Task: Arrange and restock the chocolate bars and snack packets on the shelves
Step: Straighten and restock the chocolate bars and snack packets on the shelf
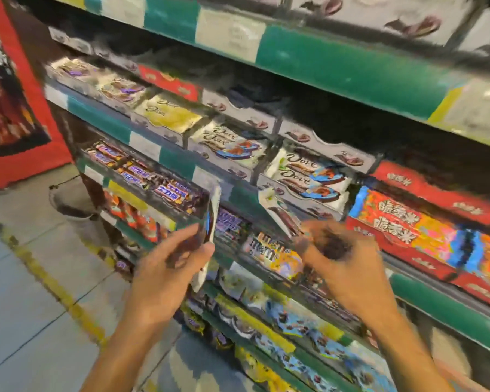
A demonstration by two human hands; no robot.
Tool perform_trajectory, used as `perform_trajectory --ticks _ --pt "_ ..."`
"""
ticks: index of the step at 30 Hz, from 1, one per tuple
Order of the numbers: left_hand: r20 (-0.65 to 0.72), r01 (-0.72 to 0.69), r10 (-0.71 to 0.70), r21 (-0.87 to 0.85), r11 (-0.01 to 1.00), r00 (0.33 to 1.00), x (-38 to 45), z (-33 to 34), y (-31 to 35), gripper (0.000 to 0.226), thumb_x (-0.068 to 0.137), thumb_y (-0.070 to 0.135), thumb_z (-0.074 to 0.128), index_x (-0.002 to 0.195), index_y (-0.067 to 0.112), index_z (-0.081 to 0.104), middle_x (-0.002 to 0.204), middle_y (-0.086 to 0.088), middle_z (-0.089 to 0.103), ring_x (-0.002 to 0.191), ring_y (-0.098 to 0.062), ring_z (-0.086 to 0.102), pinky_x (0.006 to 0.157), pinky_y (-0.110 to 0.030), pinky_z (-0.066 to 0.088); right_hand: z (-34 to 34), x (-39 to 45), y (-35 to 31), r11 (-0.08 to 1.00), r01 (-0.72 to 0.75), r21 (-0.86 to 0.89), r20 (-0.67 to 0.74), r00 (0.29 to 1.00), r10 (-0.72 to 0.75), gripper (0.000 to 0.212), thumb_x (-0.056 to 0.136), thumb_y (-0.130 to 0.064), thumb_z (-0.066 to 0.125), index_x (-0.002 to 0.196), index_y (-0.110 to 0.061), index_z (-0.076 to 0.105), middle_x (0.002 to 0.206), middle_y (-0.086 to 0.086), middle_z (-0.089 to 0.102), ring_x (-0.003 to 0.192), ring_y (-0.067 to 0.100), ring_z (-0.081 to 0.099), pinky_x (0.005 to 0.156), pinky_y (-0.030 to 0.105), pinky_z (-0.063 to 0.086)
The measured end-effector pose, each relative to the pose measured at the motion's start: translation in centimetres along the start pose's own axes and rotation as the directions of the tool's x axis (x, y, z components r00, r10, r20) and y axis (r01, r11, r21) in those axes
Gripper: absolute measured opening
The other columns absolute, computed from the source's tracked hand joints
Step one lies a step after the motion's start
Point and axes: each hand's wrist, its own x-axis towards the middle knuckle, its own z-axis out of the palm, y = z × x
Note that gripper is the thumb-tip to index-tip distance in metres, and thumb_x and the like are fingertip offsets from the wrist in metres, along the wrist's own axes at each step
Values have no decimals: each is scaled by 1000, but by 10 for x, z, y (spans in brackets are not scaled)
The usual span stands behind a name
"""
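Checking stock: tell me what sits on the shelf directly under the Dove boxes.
Under the Dove boxes, Snickers bars lie in a tray, M&M's packets further right. The left hand, right hand and their packets cover the stretch between.

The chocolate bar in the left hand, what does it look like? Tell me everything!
The chocolate bar is a flat, thin packet with a white, shiny-looking wrapper and a dark brown and blue patch on its face. It stands almost upright, seen nearly edge-on, in front of the shelf of brown bars. The left hand grips its lower half, thumb on the near side. The picture is too blurred to read any print on it.
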Motion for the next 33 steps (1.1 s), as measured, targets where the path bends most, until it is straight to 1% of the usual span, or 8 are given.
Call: perform_trajectory --ticks 3,5,9,12,16,19,26,33 --pt "159 -92 93 -16 996 983 32 2 14 29 79 24 74 108 31 70 92 19 74 81 5 67 68 -11 51 -14 22 -24 958 115 -263 -146 977 -158 33 83 -52 71 109 -33 71 83 -17 69 70 -8 59 64 7 43" --pt "246 -139 142 -29 990 959 48 6 20 28 82 18 73 104 35 69 94 21 73 87 5 67 72 -11 52 -24 38 -38 871 150 -468 -179 949 -259 40 89 -44 66 121 -20 68 96 -10 69 79 -10 58 70 1 40" --pt "362 -203 215 -71 977 907 75 12 26 31 83 16 73 107 36 68 99 24 72 95 5 66 77 -6 48 -35 69 -57 707 188 -682 -151 910 -387 36 96 -39 61 126 -19 60 113 -2 68 99 18 64 88 33 51" --pt "389 -247 263 -89 965 883 88 16 29 34 81 20 74 112 35 68 100 26 71 95 8 65 79 -4 46 -39 91 -64 624 157 -765 -128 913 -387 34 97 -37 60 125 -17 59 111 3 70 100 23 65 87 34 49" --pt "416 -283 299 -101 954 859 100 20 31 37 81 19 75 111 39 67 99 33 68 95 12 63 76 0 43 -43 118 -63 549 26 -835 -93 978 -187 39 100 -46 48 133 -26 50 122 2 68 105 26 66 86 39 53" --pt "445 -286 302 -103 953 843 108 20 32 36 80 24 75 106 47 65 100 35 67 97 14 62 77 1 44 -44 127 -62 575 -12 -818 -82 992 -96 36 102 -44 44 135 -30 44 128 -2 62 93 15 61 82 34 51" --pt "480 -337 327 -69 939 814 122 23 39 36 80 31 74 110 48 65 103 34 66 100 16 59 79 -2 43 -41 138 -57 664 -68 -745 -104 994 -14 26 103 -40 45 127 -37 50 114 -18 53 95 7 55 80 28 46" --pt "521 -464 398 -3 886 755 130 32 51 42 84 38 71 123 49 59 99 43 57 97 21 53 71 5 38 -42 134 -54 628 -63 -776 -82 997 -1 32 104 -38 40 131 -33 56 131 -11 59 102 4 52 81 22 37"
